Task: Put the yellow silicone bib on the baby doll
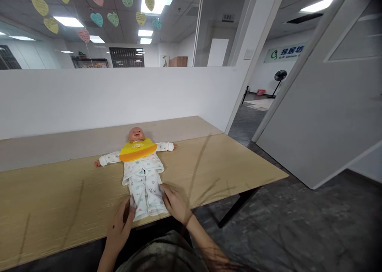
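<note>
Through the head camera I pick out a pink basin (261, 92) on the far floor (246, 125) near a black fan (280, 76), too distant for me to tell what it holds. The doll (143, 171) lies face up on the table (223, 164), head toward the back edge along the wall (119, 97), the hems of its trousers (153, 192) right by the front edge. Its arms spread wide; it wears a white patterned top (131, 169) and a yellow bib (137, 149) with an orange lower band (there's a pale citrus-slice shape above it). My left hand (121, 220) touches one trouser leg, thumb and fingers apart; my right hand (176, 203) curves loosely against the other. Neither is clenched, though I can't tell whether the fingertips pinch any cloth.
</note>
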### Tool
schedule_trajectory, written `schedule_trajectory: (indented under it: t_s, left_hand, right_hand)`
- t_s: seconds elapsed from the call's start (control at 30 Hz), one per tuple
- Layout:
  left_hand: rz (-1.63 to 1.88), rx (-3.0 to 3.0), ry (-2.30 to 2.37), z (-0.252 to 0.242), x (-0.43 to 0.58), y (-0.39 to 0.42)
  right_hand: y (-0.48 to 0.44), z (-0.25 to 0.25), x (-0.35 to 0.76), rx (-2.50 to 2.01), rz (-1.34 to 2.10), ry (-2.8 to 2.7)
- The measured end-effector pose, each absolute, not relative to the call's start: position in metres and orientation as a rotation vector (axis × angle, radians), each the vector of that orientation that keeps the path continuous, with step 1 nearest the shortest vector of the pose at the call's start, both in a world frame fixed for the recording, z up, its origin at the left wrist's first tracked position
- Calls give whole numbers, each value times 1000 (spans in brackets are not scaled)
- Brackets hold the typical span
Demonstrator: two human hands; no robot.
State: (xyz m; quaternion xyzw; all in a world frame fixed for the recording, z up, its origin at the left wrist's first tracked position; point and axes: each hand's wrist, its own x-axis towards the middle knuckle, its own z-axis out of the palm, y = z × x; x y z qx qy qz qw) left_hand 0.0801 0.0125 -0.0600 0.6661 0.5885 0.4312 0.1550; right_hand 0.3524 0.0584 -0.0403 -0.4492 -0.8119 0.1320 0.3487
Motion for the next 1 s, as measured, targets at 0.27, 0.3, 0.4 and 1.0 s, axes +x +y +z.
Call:
schedule_trajectory:
  t_s: [0.27, 0.3, 0.4, 1.0]
  left_hand:
    - [1325, 2241, 1917, -63, 93, 4]
    - [1325, 2238, 1947, -65, 93, 6]
    - [1358, 2237, 1982, -71, 93, 9]
    - [1503, 2090, 2058, -84, 106, -15]
  right_hand:
    - [40, -41, 361, -1008, 435, -1987]
    - [39, -45, 359, -1022, 375, -2020]
    - [38, -59, 351, -1134, 223, -1972]
    - [26, -66, 342, -1063, -125, -1736]
